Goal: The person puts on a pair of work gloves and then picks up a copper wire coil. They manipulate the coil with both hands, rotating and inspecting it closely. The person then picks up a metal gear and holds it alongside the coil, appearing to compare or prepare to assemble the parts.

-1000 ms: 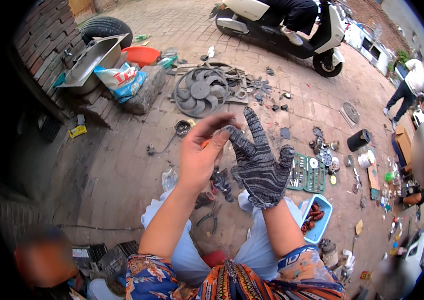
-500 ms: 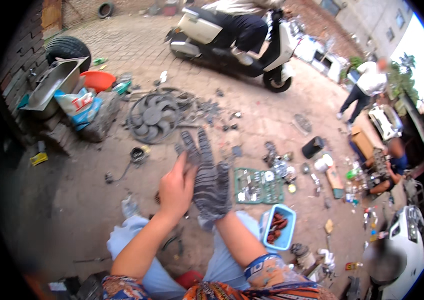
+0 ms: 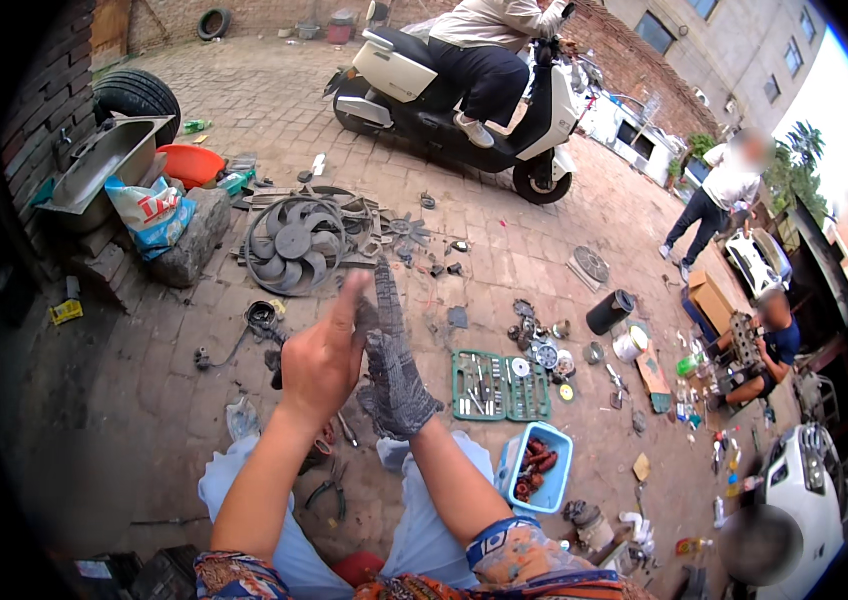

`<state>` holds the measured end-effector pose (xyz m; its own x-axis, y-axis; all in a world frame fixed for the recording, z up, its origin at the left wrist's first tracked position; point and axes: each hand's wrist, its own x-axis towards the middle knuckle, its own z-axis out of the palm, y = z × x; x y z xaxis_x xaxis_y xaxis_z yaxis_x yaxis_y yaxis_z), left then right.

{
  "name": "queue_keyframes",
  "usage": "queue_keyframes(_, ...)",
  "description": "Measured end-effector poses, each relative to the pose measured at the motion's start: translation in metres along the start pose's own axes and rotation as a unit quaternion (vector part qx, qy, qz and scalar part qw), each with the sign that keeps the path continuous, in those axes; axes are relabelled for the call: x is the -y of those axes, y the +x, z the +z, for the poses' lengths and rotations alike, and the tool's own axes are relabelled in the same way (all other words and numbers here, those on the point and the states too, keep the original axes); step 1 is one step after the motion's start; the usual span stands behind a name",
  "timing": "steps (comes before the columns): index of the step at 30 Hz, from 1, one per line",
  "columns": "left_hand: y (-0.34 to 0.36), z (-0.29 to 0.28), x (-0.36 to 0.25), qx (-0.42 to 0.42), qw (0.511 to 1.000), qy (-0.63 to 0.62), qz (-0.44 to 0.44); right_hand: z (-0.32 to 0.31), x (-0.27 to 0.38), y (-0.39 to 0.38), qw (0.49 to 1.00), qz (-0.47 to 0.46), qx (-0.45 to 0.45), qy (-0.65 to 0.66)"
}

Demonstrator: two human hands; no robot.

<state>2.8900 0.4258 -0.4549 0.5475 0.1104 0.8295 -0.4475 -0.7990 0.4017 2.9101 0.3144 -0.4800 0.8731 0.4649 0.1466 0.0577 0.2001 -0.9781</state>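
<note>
My right hand (image 3: 396,372) wears a dark grey knitted glove, its fingers stretched out and pointing away from me. Bare, my left hand (image 3: 320,366) presses against the glove's thumb side and closes on its fabric; part of its fingers is hidden there. Both hands are held over my knees. Just right of them, on the ground, lies an open green tool case (image 3: 500,386) with sockets and bits. Nearer me stands a light blue basin (image 3: 566,462) of reddish-brown parts. Pliers (image 3: 330,490) rest on the ground between my legs.
A black fan (image 3: 294,243) and loose parts lie ahead. At the left are a metal sink (image 3: 109,165), an orange basin (image 3: 191,165) and a tyre (image 3: 139,98). A person sits on a white scooter (image 3: 464,110). Another works at the right beside a black cylinder (image 3: 610,312).
Both hands have shifted slightly left, and my right hand's gloved fingers now look closer together. The view has turned a little and is sharper.
</note>
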Motion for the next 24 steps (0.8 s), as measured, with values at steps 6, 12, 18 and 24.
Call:
queue_keyframes(6,-0.013,0.016,-0.007,0.052,0.973,-0.195,-0.111,-0.002,0.0,0.015,0.994,-0.028,0.021,0.103)
queue_keyframes(12,0.009,-0.009,-0.017,-0.07,0.953,-0.257,-0.147,0.0,0.0,0.02,0.985,-0.034,0.031,0.169)
queue_keyframes(18,0.014,-0.008,0.004,-0.085,0.795,-0.446,-0.402,0.023,-0.017,0.019,0.976,0.001,0.057,0.21)
queue_keyframes(24,-0.011,0.024,0.006,-0.07,0.808,-0.461,-0.361,0.021,-0.003,0.016,0.979,0.015,0.068,0.193)
